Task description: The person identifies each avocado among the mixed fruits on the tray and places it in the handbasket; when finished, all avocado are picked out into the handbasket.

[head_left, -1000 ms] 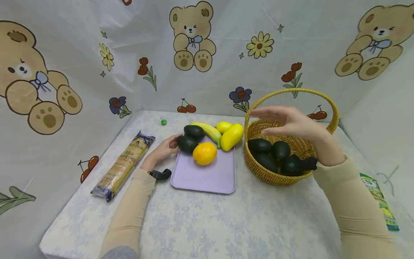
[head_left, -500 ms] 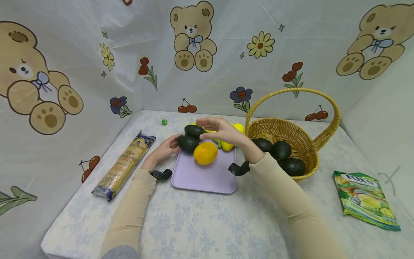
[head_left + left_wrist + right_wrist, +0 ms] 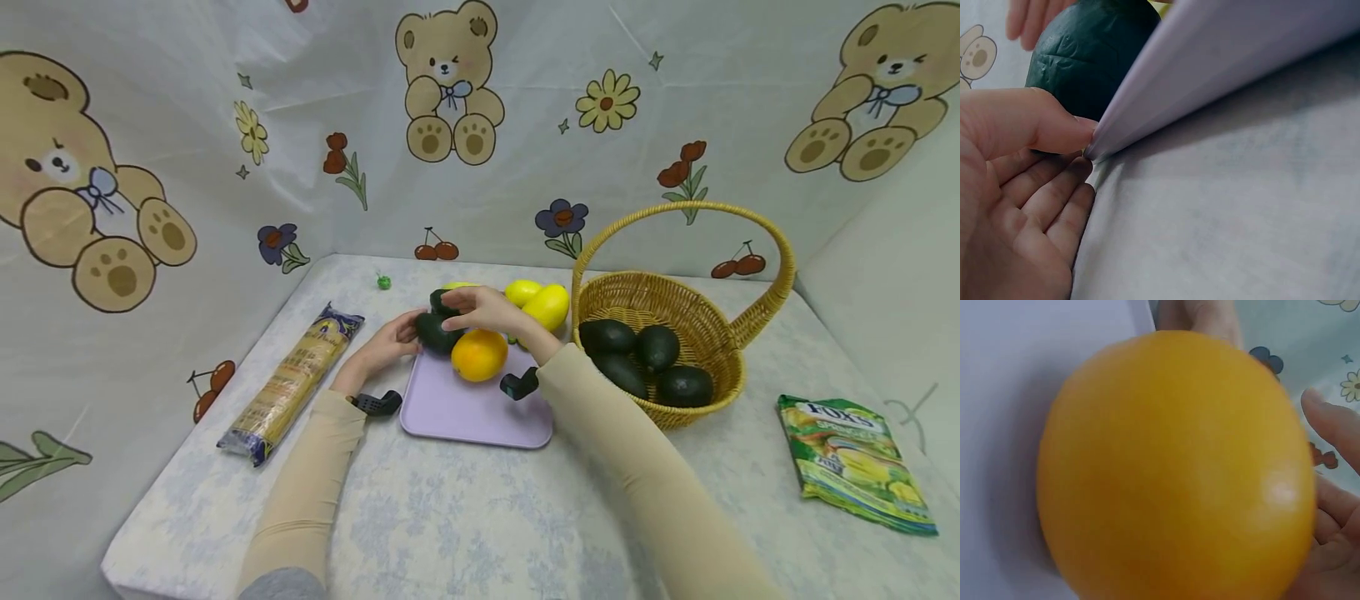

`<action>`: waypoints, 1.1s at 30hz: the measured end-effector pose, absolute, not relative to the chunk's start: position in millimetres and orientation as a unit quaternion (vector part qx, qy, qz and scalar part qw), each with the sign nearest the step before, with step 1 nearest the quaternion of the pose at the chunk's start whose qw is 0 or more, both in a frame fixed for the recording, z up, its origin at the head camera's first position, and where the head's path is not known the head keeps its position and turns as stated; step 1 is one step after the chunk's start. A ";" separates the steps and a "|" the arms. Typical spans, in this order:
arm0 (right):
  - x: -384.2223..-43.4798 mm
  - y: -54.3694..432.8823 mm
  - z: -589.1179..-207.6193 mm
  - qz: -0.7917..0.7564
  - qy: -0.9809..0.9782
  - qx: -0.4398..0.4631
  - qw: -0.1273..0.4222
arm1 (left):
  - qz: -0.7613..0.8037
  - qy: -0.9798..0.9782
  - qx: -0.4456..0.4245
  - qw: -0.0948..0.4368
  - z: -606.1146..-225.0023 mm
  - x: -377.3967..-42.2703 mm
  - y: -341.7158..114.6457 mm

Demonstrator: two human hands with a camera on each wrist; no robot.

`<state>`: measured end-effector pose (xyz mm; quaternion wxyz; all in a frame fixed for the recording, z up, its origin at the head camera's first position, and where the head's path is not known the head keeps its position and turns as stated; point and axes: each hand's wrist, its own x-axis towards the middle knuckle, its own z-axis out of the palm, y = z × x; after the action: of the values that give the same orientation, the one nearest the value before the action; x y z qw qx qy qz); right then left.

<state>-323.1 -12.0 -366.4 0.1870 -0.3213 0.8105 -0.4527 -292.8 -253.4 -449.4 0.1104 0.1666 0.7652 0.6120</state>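
At the left edge of the lilac tray [image 3: 472, 417], my left hand [image 3: 384, 348] pinches the rim; in the left wrist view its thumb and fingertips meet at the tray corner. Right beside those fingers lies a dark green avocado [image 3: 435, 335]. Behind it a second avocado [image 3: 441, 301] is partly covered by my right hand [image 3: 491, 310]. That right hand hovers over the fruit, thumb and fingers spread apart, holding nothing. Below it an orange-yellow round fruit [image 3: 480, 357] sits on the tray and fills much of the right wrist view.
A yellow mango [image 3: 549, 307] and a lemon [image 3: 522, 291] lie at the tray's back right. A handled wicker basket [image 3: 720, 400] holding several avocados stands to the right. Farther right is a green FOX'S bag [image 3: 855, 462]; a pasta pack [image 3: 292, 383] lies left.
My right hand has moved left from above the basket to the avocados on the tray, with its fingers still apart. My left hand has stayed at the tray's left edge.
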 end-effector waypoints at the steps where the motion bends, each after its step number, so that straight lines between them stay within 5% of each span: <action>1: -324.1 -13.4 -368.4 -0.446 0.815 -0.317 0.188 | 0.611 0.766 0.169 0.109 -449.0 -292.1 -253.8; 33: -334.5 -28.1 -384.3 -0.307 0.866 -0.312 0.241 | 0.590 0.785 0.144 0.124 -431.8 -282.3 -248.2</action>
<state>-334.5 -28.1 -384.3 0.2407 -0.3119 0.8662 -0.3074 -282.3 -248.2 -431.8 0.1242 0.1439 0.7850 0.5896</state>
